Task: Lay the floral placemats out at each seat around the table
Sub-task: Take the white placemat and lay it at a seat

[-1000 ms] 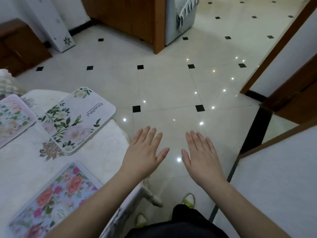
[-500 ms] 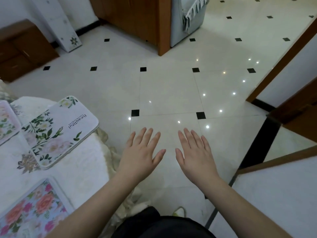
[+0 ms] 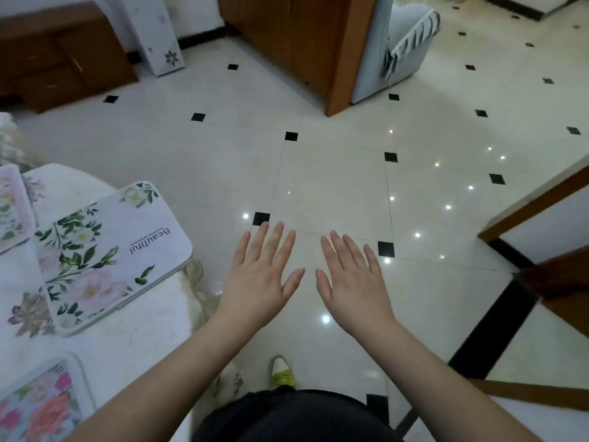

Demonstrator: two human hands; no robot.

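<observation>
Nearest you, at the lower left corner, the pink-rose placemat (image 3: 38, 409) lay flat on the white-covered tabletop (image 3: 137, 342), square to the edge as if already set for that seat. Your left hand (image 3: 259, 282) and right hand (image 3: 352, 287) hovered side by side over the floor, palms down, each grip spread wide with fingers straight and holding nothing, which I'd take to mean no mat was left in hand. Just left of your left hand, the placemat printed "Beautiful" (image 3: 108, 253) sat at the tabletop's rounded corner, angled to follow the curve and with its outer corner at or just past the edge, so it might slip if knocked. Beyond it, a third floral placemat (image 3: 11, 212) showed only partly at the left border. Below your hands, a yellow-green shoe (image 3: 282, 371) stood on the tiled floor (image 3: 334, 193). Farther off, a wooden cabinet (image 3: 302, 43) and a pale upholstered seat (image 3: 398, 43) stood well apart from the tabletop, blocking nothing.
</observation>
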